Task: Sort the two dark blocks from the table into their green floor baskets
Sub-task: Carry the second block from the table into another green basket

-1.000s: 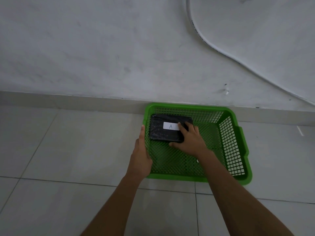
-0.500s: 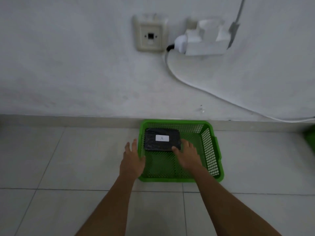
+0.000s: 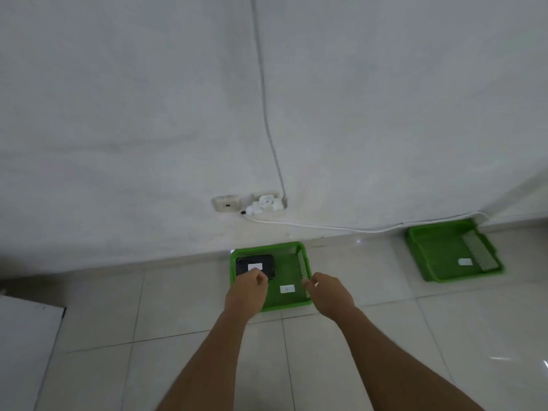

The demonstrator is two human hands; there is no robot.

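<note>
Green basket [image 3: 292, 304] is now holding the block [image 3: 267, 264] in its far-left corner, both hands [image 3: 247, 292] [image 3: 329, 292] are pulling back loosely curled and empty, so I'm guessing the second basket [image 3: 439, 256] is waiting for its block

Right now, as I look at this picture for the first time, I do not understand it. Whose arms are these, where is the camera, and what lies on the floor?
There is no machine here. The two bare arms belong to a person who wears a wide-angle camera on the head, so you look forward and down as they do. On the pale tiled floor, against the white wall, stands a green plastic mesh basket. A dark rectangular block with a white label lies in its far left corner, and a small white card lies on the basket's bottom. The left hand and right hand hang above the basket, loosely curled and holding nothing. A second green basket stands further right.
</note>
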